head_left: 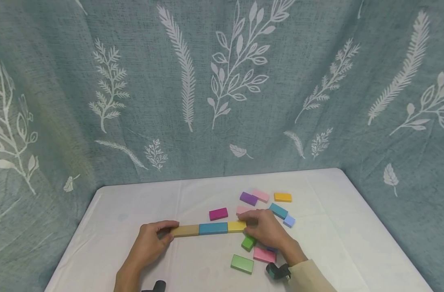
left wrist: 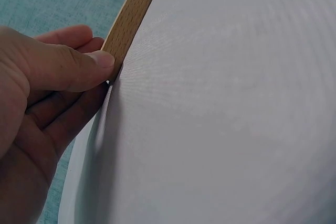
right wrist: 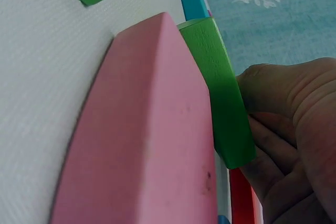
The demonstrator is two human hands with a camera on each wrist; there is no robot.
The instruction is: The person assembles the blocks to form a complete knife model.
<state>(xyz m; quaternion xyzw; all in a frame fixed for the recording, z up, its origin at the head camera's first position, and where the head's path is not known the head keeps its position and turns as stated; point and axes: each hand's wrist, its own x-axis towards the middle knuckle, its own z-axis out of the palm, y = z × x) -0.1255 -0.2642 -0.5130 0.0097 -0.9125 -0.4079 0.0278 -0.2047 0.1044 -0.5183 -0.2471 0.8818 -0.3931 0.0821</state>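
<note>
Three flat blocks lie end to end in a row across the table in the head view. Bare wood shows on the left block, the middle one is a blue block, and a yellow block ends the row. My left hand pinches the wooden block's outer end, thumb on the near side in the left wrist view. At the other end my right hand holds the yellow block between thumb and fingers. A green block and a pink block hide that grip in the right wrist view.
Behind the row lie a magenta block, a purple block, an orange block and a teal block. A light green block is nearer me. The white table meets a leaf-patterned curtain.
</note>
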